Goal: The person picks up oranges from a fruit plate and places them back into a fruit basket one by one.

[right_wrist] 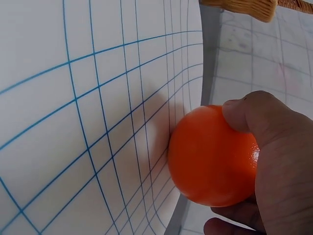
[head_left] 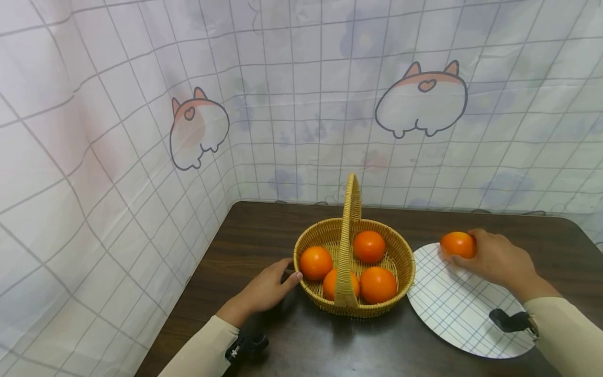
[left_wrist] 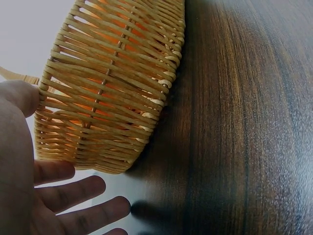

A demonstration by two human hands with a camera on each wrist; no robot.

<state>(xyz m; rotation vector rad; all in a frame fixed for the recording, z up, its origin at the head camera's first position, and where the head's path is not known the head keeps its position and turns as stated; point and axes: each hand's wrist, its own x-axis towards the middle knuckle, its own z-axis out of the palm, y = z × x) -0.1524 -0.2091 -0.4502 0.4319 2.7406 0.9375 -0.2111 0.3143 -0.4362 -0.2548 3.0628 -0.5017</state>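
A yellow wicker basket (head_left: 407, 267) with a tall arched handle stands on the table and holds several oranges (head_left: 369, 246). At its left rim is my left hand (head_left: 266, 287); thumb and forefinger touch the wicker, and the other fingers spread loosely outside it. My right hand (head_left: 501, 256) grips another orange (head_left: 456, 245) between thumb and fingers, over the far part of a white plate (head_left: 452, 309) with blue grid lines. In the right wrist view that orange (right_wrist: 210, 156) sits close against the plate's surface (right_wrist: 112, 122), its far side hidden by the hand.
The dark wood-grain table (head_left: 311, 343) runs back to a white grid-patterned cloth (head_left: 301, 104) with cartoon animals, which also hangs along the left side. The plate lies just right of the basket. Black wrist devices (head_left: 245, 345) are strapped over both sleeves.
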